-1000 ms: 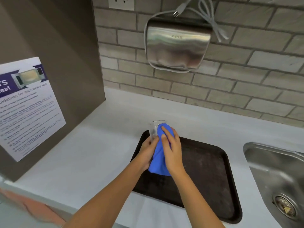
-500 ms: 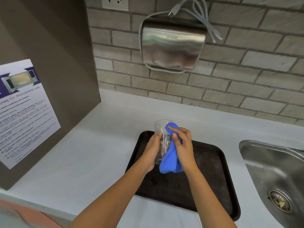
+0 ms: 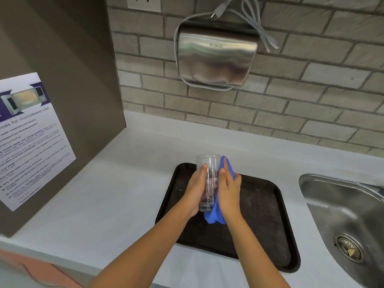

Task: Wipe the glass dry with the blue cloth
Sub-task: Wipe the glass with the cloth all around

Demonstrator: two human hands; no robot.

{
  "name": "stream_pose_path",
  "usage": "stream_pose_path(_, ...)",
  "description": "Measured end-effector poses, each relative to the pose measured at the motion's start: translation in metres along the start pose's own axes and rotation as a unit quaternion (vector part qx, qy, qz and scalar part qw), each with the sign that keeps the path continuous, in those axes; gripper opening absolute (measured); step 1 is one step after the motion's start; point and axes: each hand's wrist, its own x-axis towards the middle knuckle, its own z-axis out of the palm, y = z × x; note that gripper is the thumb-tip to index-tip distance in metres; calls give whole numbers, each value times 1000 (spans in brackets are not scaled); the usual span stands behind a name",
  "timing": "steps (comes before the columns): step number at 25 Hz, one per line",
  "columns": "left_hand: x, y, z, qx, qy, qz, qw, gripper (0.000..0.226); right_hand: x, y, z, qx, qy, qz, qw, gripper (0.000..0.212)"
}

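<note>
A tall clear glass (image 3: 208, 169) is held upright above the dark tray (image 3: 264, 221). My left hand (image 3: 195, 190) wraps around its left side and grips it. My right hand (image 3: 228, 192) presses the blue cloth (image 3: 214, 215) against the glass's right side. One cloth corner (image 3: 226, 165) sticks up by the rim, and the rest hangs below the glass's base. Most of the cloth is hidden behind my right hand.
The tray lies on a white counter (image 3: 116, 194). A steel sink (image 3: 342, 215) with a drain is at the right. A brown panel with a microwave notice (image 3: 29, 138) stands at the left. A metal hand dryer (image 3: 216, 57) hangs on the brick wall.
The cloth covered the top of the glass a second ago; my right hand has since slid it down to the right side, and most of the glass now shows.
</note>
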Motion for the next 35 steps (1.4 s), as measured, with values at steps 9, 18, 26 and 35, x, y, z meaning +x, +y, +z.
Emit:
stream_pose_path(9,-8,3,-2,-23,-17,-35,999,62,-9,-16,-5,-48,45,-83,994,39)
stream_pose_path(18,-9,4,-3,-64,-55,-43,995,68,-14,-38,-12,130,5,18,991,50)
stream_pose_path(26,-14,16,-1,-128,-107,-27,986,68,-13,-40,-11,118,6,-14,993,43)
stream_pose_path(35,-16,13,5,50,21,112,992,50,-8,-30,-16,120,-33,18,992,44)
